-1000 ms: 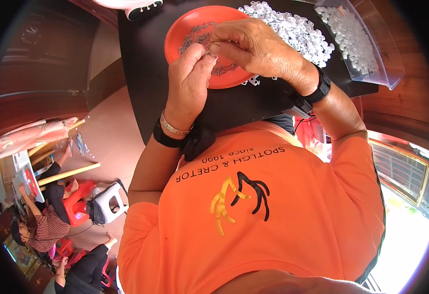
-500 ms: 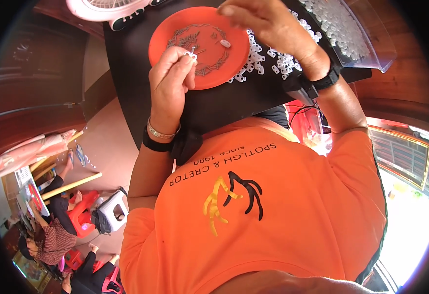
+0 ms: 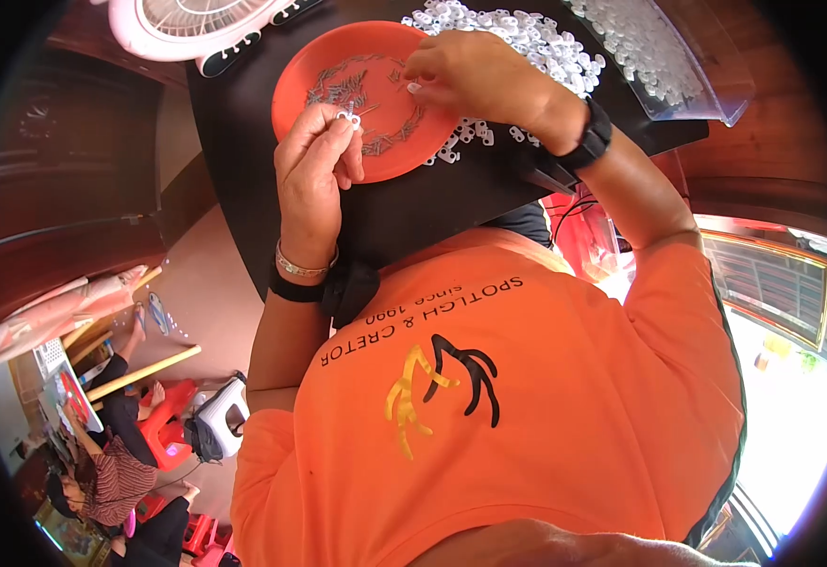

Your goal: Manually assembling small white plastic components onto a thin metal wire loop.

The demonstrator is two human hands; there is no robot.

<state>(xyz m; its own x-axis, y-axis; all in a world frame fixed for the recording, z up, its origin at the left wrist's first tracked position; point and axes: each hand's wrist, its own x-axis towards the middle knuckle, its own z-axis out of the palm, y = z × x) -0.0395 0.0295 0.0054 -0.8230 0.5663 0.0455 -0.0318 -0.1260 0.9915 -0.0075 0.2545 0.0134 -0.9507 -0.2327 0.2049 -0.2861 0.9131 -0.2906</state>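
Note:
My left hand (image 3: 314, 165) is over the near left of a round red plate (image 3: 292, 76). Its thumb and fingers pinch a small white plastic clip (image 3: 349, 120), from which a thin metal screw (image 3: 351, 106) sticks up. My right hand (image 3: 484, 80) reaches over the plate's right rim, its fingers curled downward and partly blurred. By its fingertips shows a small white plastic piece (image 3: 414, 88); whether they grip it I cannot make out. Many small grey screws (image 3: 394, 144) lie in the plate, some in a ring.
Loose white clips (image 3: 555, 57) are heaped on the black table (image 3: 413, 208) behind and beside my right hand. A clear tray (image 3: 664, 80) of similar pieces stands at the far right, a white fan (image 3: 196, 24) at the far left. Another person (image 3: 116, 477) sits away at the left.
My right hand has come down and left, its fingers now at the white piece in the plate. My left hand still pinches the clip and screw. The whole view has shifted slightly.

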